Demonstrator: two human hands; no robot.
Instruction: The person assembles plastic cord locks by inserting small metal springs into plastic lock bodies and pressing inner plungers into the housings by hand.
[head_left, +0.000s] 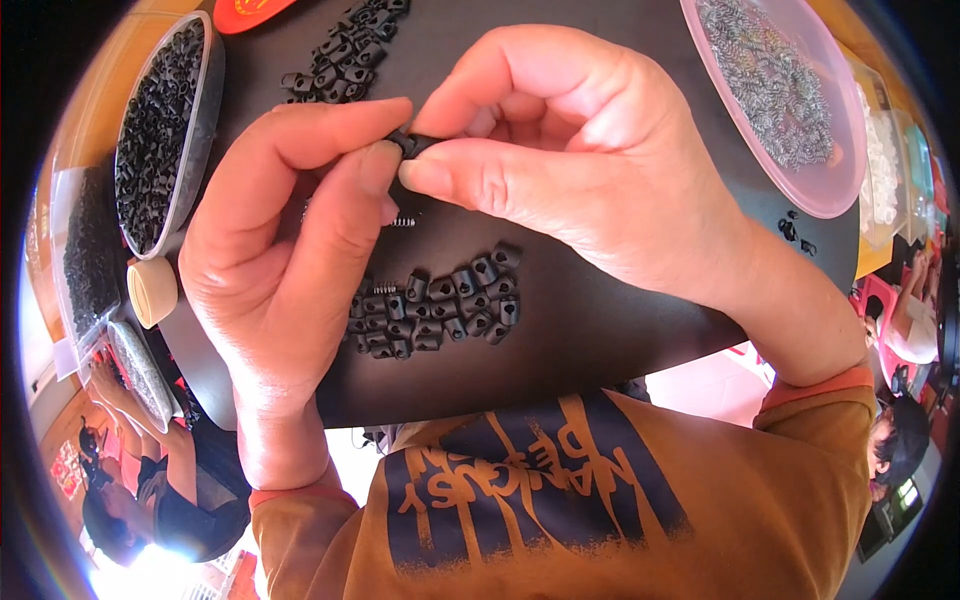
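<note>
Ten o'clock: clear tub of black parts. Eleven: cropped red object with yellow print. Left hand, thumb and forefinger pinching a small black piece, eleven o'clock. Six: mustard shirt, large upside-down lettering. Right hand, one o'clock, pinches the same piece. Two: pink bowl of springs.

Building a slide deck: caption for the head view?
Left-hand grip and right-hand grip share a small black part above a dark table.

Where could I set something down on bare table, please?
Bare table shows between the nearer black parts and the right forearm, and between the right hand and the pink tray. The left side is crowded with the oval tub and tan roll.
</note>
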